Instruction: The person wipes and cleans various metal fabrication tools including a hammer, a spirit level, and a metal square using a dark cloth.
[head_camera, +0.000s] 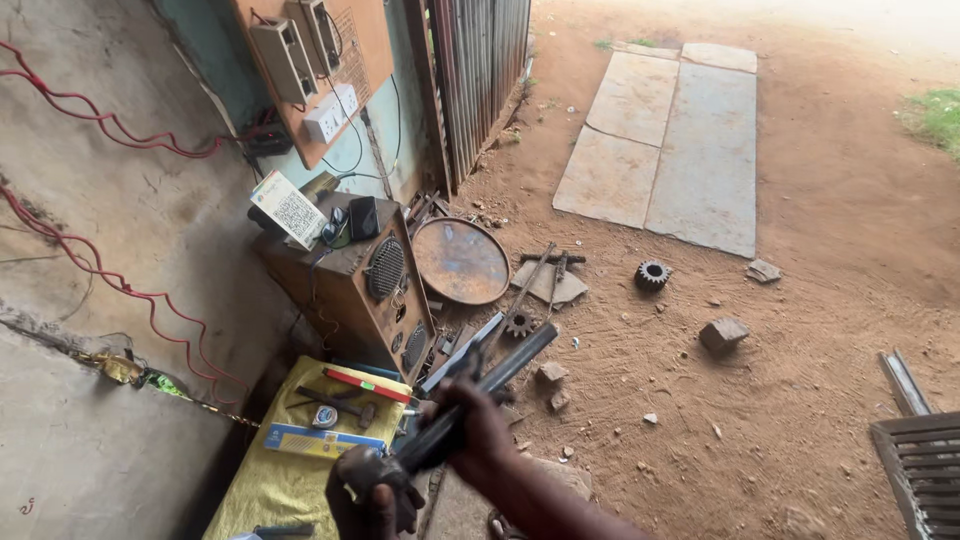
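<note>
Near the yellow-covered counter, both hands are gripping a long dark metal bar: the right hand is wrapping around its middle, the left hand is clasping its near end. The bar is pointing out over the dirt floor, not yet set down anywhere

Yellow cloth on the worktop, red wire snaking over grey wall, rusty brown disc, dark metal bar, reddish-brown dirt floor.

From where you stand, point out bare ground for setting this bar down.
Open dirt lies between the gear, the stone block and the grey slabs. It is crowded beside the speaker box and on the yellow cloth.
</note>
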